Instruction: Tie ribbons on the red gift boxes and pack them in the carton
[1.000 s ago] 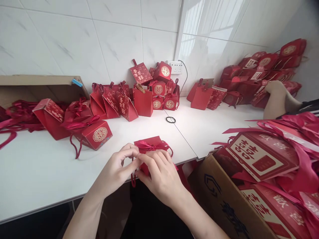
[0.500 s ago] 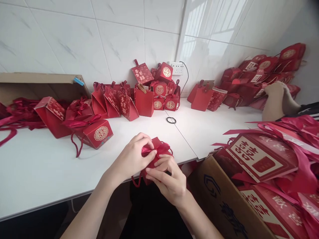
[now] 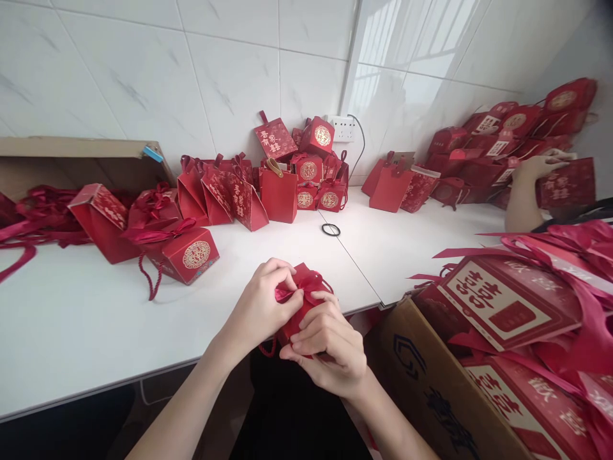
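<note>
A small red gift box [image 3: 290, 327] is held at the table's front edge, with a red ribbon bow [image 3: 312, 282] on top and twisted cord handles at its sides. My left hand [image 3: 268, 306] pinches the bow near its knot between thumb and forefinger. Curled over the near right side of the box, my right hand [image 3: 332, 342] has its fingers bent and thumb low; part of the box is hidden beneath it. Left of my hands, a finished-looking gift box [image 3: 194, 255] with a gold round emblem and a ribbon bow rests on the white table [image 3: 119, 326].
Several red boxes [image 3: 280, 195] stand along the tiled wall. A black ring [image 3: 331, 229] lies mid-table. An open carton [image 3: 426, 377] of ribboned boxes is at my right. Behind it another person's hand [image 3: 539, 167] holds a red box [image 3: 567, 184] beside a stacked pile [image 3: 495, 147].
My left hand keeps its pinch on the bow. My right hand's fingers have shifted over the box's near side. The other person's hand has risen into view with a red box.
</note>
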A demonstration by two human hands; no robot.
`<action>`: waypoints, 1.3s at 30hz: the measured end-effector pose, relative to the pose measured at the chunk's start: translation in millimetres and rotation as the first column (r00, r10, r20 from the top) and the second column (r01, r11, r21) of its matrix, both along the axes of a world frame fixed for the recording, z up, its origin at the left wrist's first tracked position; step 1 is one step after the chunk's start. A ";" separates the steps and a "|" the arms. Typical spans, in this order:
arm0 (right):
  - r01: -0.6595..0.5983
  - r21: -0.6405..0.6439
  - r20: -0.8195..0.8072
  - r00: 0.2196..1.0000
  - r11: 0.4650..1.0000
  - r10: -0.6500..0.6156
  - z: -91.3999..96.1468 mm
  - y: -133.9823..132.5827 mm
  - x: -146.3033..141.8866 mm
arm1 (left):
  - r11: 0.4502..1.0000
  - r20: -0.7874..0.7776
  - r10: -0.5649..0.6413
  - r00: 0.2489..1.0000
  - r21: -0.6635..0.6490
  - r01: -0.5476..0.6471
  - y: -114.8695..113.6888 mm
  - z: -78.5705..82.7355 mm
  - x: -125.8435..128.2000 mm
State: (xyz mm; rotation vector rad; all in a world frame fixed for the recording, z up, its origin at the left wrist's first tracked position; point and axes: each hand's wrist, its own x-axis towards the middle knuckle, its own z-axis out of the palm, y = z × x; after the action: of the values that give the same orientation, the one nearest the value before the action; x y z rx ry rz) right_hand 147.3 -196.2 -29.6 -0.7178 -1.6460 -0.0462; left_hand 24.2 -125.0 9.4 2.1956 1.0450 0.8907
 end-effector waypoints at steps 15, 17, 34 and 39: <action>0.187 -0.851 0.076 0.969 0.491 -0.237 12.0 -16.6 49.9 | 0.980 -0.044 -0.199 0.979 -0.038 0.197 17.8 2.7 -8.5; 0.042 -0.890 -0.040 0.985 0.454 -0.169 10.4 -17.0 47.6 | 0.972 -0.066 -0.233 0.970 -0.034 0.232 21.3 4.1 -9.5; -0.297 -0.885 -0.306 0.951 0.358 0.032 16.9 -9.8 68.5 | 0.978 -0.127 -0.206 0.970 -0.022 0.205 16.1 5.8 -12.3; 0.012 -0.851 -0.150 0.953 0.525 -0.265 25.8 13.9 69.9 | 0.994 -0.037 -0.098 0.995 0.051 0.099 12.0 0.9 -10.3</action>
State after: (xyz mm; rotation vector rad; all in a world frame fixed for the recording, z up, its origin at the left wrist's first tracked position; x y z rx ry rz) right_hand 217.1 -182.4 -3.8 -1.5356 -1.2718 0.7769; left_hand 13.9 -113.0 10.3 2.2925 0.9297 0.8485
